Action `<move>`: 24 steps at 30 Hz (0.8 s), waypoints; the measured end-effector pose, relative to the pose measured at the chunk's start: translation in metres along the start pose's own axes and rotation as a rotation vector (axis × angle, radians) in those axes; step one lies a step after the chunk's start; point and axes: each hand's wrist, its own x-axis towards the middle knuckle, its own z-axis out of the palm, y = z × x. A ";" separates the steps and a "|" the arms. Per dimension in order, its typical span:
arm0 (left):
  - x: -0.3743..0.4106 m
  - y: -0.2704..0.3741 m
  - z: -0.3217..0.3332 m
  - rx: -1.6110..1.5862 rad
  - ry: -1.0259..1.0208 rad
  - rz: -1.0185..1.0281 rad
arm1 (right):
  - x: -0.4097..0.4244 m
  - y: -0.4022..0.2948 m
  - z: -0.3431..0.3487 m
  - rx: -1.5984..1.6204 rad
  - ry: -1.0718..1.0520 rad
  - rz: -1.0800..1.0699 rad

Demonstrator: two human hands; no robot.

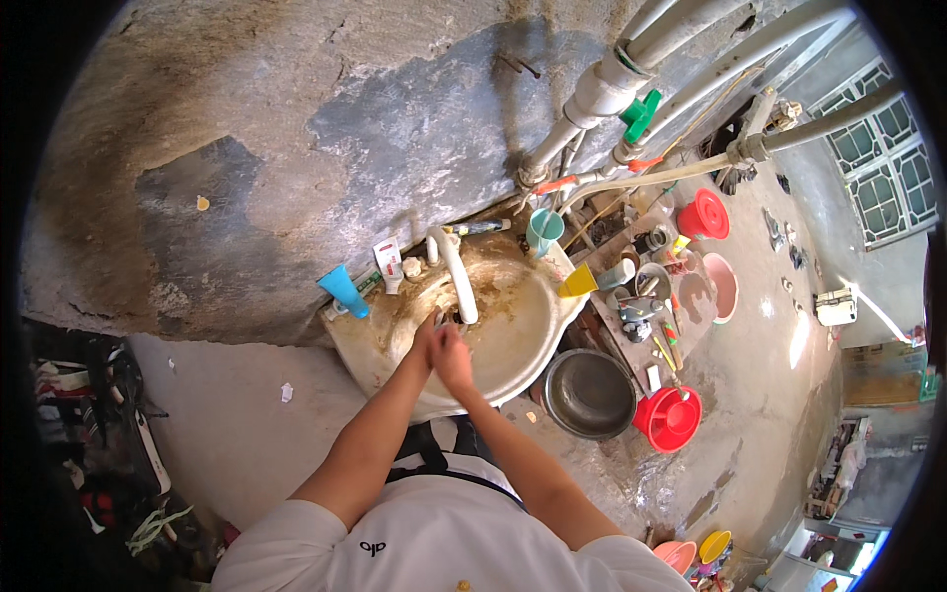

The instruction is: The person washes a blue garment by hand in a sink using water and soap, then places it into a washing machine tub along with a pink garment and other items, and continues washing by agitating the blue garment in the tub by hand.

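My left hand (427, 337) and my right hand (450, 355) are together over the bowl of a stained ceramic washbasin (518, 325). They sit close to the end of a white curved faucet spout (460, 285). My right hand partly overlaps my left. A small pale patch shows at the fingertips, too blurred to tell whether it is an object or water. The dark drain hole (462, 318) is partly visible beside the fingers. On the basin's rim stand a blue tapered container (344, 291), a white squeeze tube (388, 259), a yellow cup (578, 281) and a light green cup (545, 229).
A metal basin (590, 394) and a red bucket (668, 419) stand right of the washbasin. Beyond them a low table (692, 333) carries jars, brushes and tools. White pipes (599, 92) with a green valve handle (641, 116) run along the rough wall (296, 148).
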 end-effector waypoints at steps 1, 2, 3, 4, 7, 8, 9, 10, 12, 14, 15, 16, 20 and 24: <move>0.005 -0.002 -0.002 -0.008 -0.073 -0.016 | 0.002 0.000 -0.003 -0.101 -0.021 0.042; 0.010 -0.002 -0.003 -0.013 -0.147 -0.034 | 0.010 0.002 -0.006 -0.198 -0.042 0.079; 0.006 -0.017 0.034 0.055 0.027 -0.006 | 0.019 0.014 -0.012 -0.302 -0.046 0.138; -0.005 -0.024 0.056 0.125 0.216 0.035 | 0.031 0.009 -0.025 -0.400 -0.033 0.298; -0.001 -0.033 0.059 0.344 0.396 0.014 | 0.065 0.036 -0.043 -0.378 0.129 0.304; 0.009 -0.038 0.047 0.426 0.474 0.035 | 0.074 0.033 -0.043 -0.362 0.181 0.370; -0.004 -0.039 0.078 0.573 0.510 0.068 | 0.076 0.039 -0.053 -0.311 0.174 0.439; 0.003 -0.041 0.081 0.522 0.437 0.053 | 0.074 0.046 -0.054 -0.272 0.206 0.427; 0.014 -0.032 0.072 0.403 0.304 0.046 | 0.063 0.042 -0.040 -0.190 0.254 0.377; 0.050 -0.017 0.011 0.354 -0.067 0.017 | 0.037 0.025 -0.006 -0.156 0.079 0.214; 0.056 -0.003 -0.048 0.414 -0.272 0.091 | 0.016 -0.023 0.007 -0.178 -0.085 0.094; 0.056 -0.002 -0.051 0.237 -0.345 0.000 | 0.014 -0.022 -0.001 -0.159 -0.128 0.168; 0.017 -0.045 0.016 0.186 0.194 0.013 | 0.042 0.023 -0.023 -0.344 0.013 0.248; -0.005 -0.059 0.069 0.530 0.418 0.090 | 0.072 0.054 -0.048 -0.212 0.169 0.517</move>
